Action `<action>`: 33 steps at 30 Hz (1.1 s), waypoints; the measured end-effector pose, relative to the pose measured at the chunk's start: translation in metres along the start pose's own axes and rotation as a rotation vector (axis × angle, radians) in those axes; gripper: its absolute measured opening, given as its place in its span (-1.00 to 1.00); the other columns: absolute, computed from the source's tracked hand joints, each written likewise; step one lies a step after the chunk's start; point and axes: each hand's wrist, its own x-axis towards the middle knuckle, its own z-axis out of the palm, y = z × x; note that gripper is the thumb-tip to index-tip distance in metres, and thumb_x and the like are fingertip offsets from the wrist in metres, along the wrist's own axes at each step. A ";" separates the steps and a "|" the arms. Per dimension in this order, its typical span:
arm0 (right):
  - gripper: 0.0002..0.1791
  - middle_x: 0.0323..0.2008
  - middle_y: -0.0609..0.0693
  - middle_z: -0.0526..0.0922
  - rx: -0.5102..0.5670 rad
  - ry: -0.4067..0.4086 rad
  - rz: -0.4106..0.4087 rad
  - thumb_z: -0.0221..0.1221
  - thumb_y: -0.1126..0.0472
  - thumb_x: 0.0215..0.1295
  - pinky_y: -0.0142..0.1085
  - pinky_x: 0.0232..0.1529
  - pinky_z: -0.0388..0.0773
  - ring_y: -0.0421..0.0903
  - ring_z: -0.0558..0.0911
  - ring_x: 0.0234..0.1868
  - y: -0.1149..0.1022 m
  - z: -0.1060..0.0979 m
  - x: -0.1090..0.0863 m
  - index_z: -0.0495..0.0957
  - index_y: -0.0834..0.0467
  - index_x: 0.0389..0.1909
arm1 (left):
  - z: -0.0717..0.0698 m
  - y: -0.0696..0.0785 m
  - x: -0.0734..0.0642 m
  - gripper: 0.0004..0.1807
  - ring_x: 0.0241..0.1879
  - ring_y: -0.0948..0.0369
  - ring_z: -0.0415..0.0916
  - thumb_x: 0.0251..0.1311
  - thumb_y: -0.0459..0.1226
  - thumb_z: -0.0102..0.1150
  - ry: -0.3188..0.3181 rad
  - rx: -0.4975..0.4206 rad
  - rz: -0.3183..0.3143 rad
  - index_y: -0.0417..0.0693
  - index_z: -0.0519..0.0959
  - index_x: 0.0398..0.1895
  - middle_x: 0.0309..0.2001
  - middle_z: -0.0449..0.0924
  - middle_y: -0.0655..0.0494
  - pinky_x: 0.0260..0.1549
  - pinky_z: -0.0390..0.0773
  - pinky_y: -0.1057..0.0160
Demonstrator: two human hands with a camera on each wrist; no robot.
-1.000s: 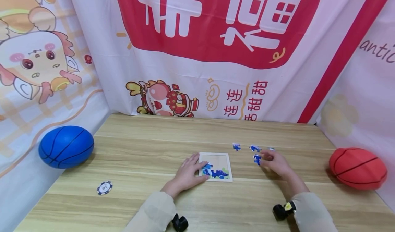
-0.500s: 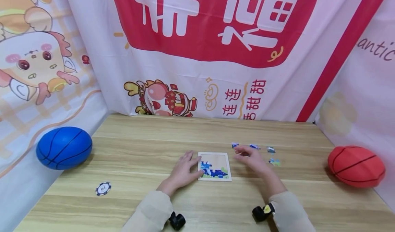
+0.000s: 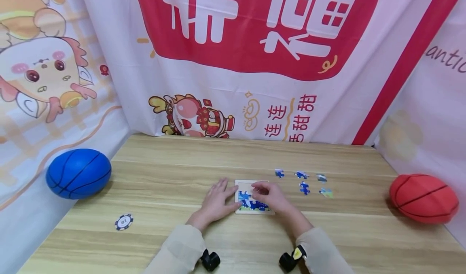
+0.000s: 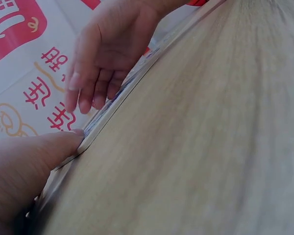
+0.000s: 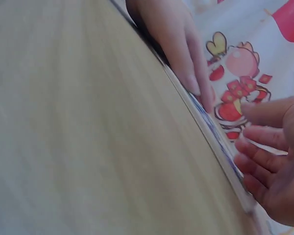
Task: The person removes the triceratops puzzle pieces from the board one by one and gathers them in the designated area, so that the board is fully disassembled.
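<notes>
A square white-rimmed puzzle frame [image 3: 255, 213] lies on the table, its lower part filled with blue and green jigsaw pieces. Beside its left edge rests my left hand [image 3: 217, 200], fingers stretched out and thumb at the rim; the left wrist view shows that thumb [image 4: 63, 147] touching the frame's edge. Over the frame's right half hovers my right hand [image 3: 271, 196]. Its fingers are loosely bent in the right wrist view, where thumb [image 5: 269, 111] and fingertips show no piece between them. The hand hides part of the frame's upper right.
Several loose jigsaw pieces [image 3: 304, 188] lie to the right of the frame. A blue ball [image 3: 78, 173] sits at the left edge and a red ball [image 3: 423, 198] at the right. A poker chip [image 3: 123, 222] lies front left. Printed cloth [image 3: 262, 88] hangs behind the table.
My right hand has moved left from the loose pieces, passing near the leftmost one, to above the frame. My left hand has stayed at the frame's left edge.
</notes>
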 end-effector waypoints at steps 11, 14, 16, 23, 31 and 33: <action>-0.63 -0.23 -0.06 0.43 -0.288 0.051 -0.114 0.24 0.18 -0.01 -0.24 -0.24 0.36 -0.10 0.36 -0.23 0.013 0.019 0.004 0.53 0.17 -0.12 | 0.000 0.001 0.000 -0.35 0.25 -0.06 -0.21 0.06 0.12 -0.04 -0.020 0.007 -0.002 0.00 0.27 0.18 0.26 -0.09 -0.23 0.15 -0.20 -0.01; -0.66 -0.25 -0.08 0.41 -0.308 0.055 -0.095 0.24 0.17 0.00 -0.25 -0.26 0.35 -0.11 0.34 -0.24 0.013 0.020 0.005 0.55 0.13 -0.14 | 0.000 0.001 0.001 -0.35 0.25 -0.06 -0.21 0.06 0.12 -0.03 -0.019 0.007 -0.004 0.00 0.27 0.18 0.26 -0.09 -0.23 0.15 -0.19 -0.01; -0.69 -0.26 -0.08 0.41 -0.313 0.058 -0.081 0.24 0.18 0.00 -0.24 -0.25 0.34 -0.11 0.34 -0.24 0.012 0.021 0.005 0.55 0.10 -0.16 | 0.000 0.001 0.001 -0.35 0.25 -0.05 -0.21 0.05 0.12 -0.03 -0.019 0.007 -0.006 0.01 0.27 0.18 0.27 -0.09 -0.22 0.15 -0.19 0.00; -0.72 -0.27 -0.08 0.42 -0.314 0.065 -0.054 0.23 0.24 -0.01 -0.24 -0.23 0.36 -0.11 0.35 -0.27 0.006 0.025 0.005 0.52 0.10 -0.20 | 0.000 0.000 0.000 -0.35 0.25 -0.05 -0.20 0.04 0.12 -0.02 -0.016 0.000 -0.005 -0.01 0.29 0.17 0.26 -0.08 -0.23 0.15 -0.18 0.00; -0.74 -0.41 -0.07 0.43 -0.221 0.054 -0.042 0.20 0.32 0.01 -0.29 -0.32 0.37 -0.11 0.37 -0.35 0.003 0.026 0.007 0.47 0.14 -0.22 | -0.002 0.000 0.000 -0.35 0.25 -0.05 -0.19 0.03 0.10 0.01 -0.008 -0.009 -0.008 -0.02 0.30 0.16 0.26 -0.07 -0.24 0.15 -0.18 0.00; -0.74 -0.42 -0.06 0.42 -0.211 0.055 -0.022 0.20 0.31 0.02 -0.30 -0.33 0.36 -0.11 0.36 -0.36 0.004 0.026 0.006 0.47 0.13 -0.20 | -0.001 0.000 0.001 -0.35 0.24 -0.06 -0.19 0.03 0.10 0.01 -0.010 -0.008 0.000 -0.02 0.30 0.16 0.26 -0.07 -0.24 0.15 -0.18 -0.01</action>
